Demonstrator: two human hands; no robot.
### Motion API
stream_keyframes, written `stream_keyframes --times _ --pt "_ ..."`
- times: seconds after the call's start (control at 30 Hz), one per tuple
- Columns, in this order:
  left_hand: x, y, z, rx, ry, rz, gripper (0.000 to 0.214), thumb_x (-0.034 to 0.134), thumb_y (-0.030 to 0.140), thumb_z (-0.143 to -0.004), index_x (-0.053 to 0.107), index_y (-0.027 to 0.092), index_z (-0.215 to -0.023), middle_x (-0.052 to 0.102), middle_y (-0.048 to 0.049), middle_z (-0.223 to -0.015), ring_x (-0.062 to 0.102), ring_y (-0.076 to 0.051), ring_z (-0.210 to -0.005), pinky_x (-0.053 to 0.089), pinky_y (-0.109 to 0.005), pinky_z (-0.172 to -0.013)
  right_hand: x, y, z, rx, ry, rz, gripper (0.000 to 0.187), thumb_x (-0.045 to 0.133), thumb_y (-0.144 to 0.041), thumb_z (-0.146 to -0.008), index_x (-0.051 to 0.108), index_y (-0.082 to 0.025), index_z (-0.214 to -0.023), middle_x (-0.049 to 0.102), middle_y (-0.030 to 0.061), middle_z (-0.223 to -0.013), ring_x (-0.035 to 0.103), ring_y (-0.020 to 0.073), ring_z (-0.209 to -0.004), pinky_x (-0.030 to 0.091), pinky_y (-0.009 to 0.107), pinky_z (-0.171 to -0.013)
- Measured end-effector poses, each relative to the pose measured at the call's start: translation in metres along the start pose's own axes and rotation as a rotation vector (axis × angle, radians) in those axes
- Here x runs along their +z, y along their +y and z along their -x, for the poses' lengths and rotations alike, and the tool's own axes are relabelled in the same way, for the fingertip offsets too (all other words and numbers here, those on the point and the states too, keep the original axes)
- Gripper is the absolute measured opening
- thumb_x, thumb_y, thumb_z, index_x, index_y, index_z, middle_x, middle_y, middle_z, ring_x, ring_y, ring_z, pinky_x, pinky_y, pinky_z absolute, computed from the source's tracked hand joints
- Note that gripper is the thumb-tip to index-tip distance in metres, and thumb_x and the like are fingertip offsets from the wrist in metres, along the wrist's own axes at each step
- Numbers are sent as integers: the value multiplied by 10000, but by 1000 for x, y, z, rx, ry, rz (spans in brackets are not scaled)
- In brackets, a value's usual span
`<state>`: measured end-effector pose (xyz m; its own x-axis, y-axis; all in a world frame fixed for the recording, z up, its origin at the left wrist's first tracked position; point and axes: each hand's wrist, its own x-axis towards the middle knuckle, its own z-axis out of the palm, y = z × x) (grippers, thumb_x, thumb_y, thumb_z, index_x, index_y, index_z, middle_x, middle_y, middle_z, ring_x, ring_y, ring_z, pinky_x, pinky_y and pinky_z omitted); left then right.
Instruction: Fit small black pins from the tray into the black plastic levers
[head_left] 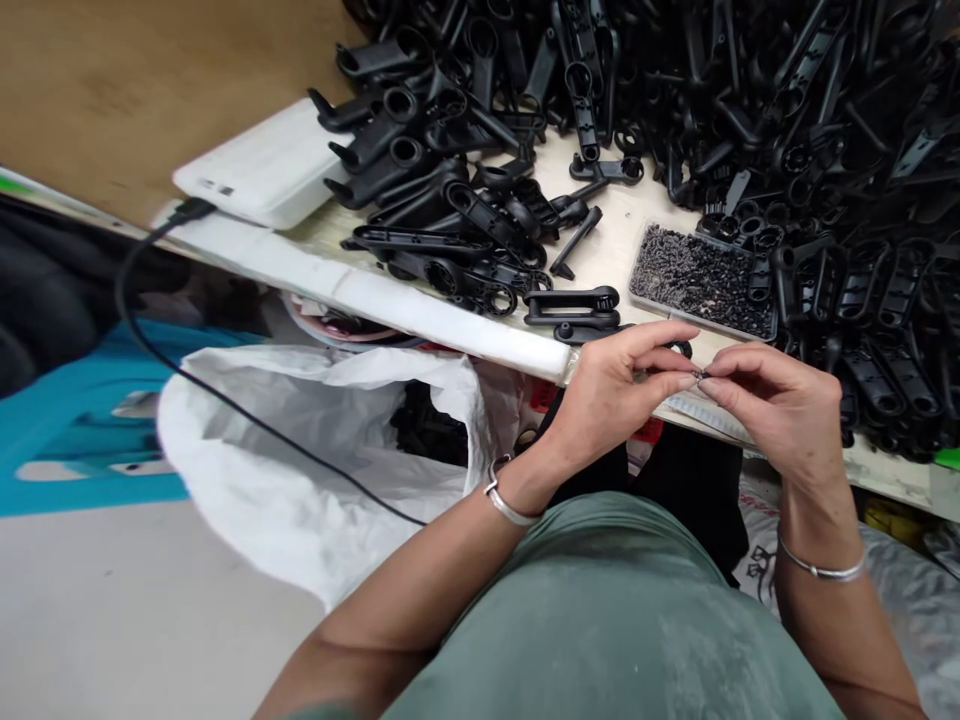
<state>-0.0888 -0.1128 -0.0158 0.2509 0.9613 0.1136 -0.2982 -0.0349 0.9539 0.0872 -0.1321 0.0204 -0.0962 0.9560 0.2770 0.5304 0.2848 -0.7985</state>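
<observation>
My left hand point(611, 390) and my right hand point(784, 400) meet fingertip to fingertip over the table's front edge. Both are closed in a pinch on a tiny dark piece point(699, 375), mostly covered by the fingers and too small to name. Just beyond them is a shallow clear box point(690, 275) full of tiny dark pieces that look like screws. A black plastic part point(681, 348) shows partly behind my left fingers. Left of that hand, a long black plastic link point(571, 306) lies on the table.
Black plastic arm-like parts point(442, 190) are heaped across the table point(559, 170), thickest at the back and right. A white device point(262, 165) with a black cable point(247, 410) sits at left. Below the edge hangs an open white sack point(300, 440) with black parts inside.
</observation>
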Motion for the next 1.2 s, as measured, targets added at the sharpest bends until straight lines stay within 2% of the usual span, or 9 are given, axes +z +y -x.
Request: stream_keyframes --times 0.17,0.37,0.5,0.67,0.83,0.97,1.1,1.2 --pt "-1 -1 0 13 -9 -16 350 757 135 -769 698 150 -1113 788 -17 -859 764 -163 -848 591 -236 -827 0 0 1 -65 -9 82 50 744 -171 -812 722 -216 -814 728 0 -809 675 133 -721 548 254 -647" --pt "-1 0 2 78 12 -211 347 729 91 -787 705 167 -1125 793 -7 -869 760 -149 -831 582 -233 -839 2 -7 5 -128 -9 232 57 701 -171 -853 720 -217 -826 736 4 -817 677 130 -725 554 256 -671" --pt "0 0 4 121 47 -322 349 724 74 -792 707 176 -1125 795 5 -868 751 -132 -802 571 -222 -835 6 -7 9 -10 -9 133 46 698 -188 -852 738 -211 -853 751 8 -836 689 126 -687 571 254 -656" --pt "2 -1 6 118 82 -339 346 724 65 -788 705 177 -1114 795 8 -857 749 -131 -786 579 -221 -818 12 -2 12 173 37 -86 42 717 -216 -816 751 -207 -837 732 -15 -721 683 121 -582 585 240 -578" --pt "5 -4 9 154 103 -332 341 741 87 -795 690 179 -1119 798 2 -864 760 -138 -818 593 -217 -821 18 -1 15 251 113 -134 42 744 -217 -796 744 -201 -835 717 -24 -682 684 110 -577 591 222 -591" --pt "7 -8 13 263 161 -465 335 731 91 -817 689 225 -1121 800 26 -895 761 -130 -825 600 -220 -831 23 -5 19 290 153 -141 42 726 -224 -814 739 -189 -832 713 -20 -660 676 105 -559 588 218 -581" --pt "10 -13 18 387 207 -597 341 696 78 -839 685 241 -1139 799 29 -936 758 -131 -857 601 -223 -836 24 -9 21 322 141 -170 90 712 -258 -833 743 -180 -865 716 -10 -654 689 120 -575 603 240 -593" --pt "12 -16 20 418 219 -639 295 673 102 -866 690 224 -1134 799 17 -930 756 -134 -841 602 -230 -823 23 -10 22 330 120 -142 118 710 -280 -838 749 -178 -882 730 2 -673 701 136 -590 615 261 -602"
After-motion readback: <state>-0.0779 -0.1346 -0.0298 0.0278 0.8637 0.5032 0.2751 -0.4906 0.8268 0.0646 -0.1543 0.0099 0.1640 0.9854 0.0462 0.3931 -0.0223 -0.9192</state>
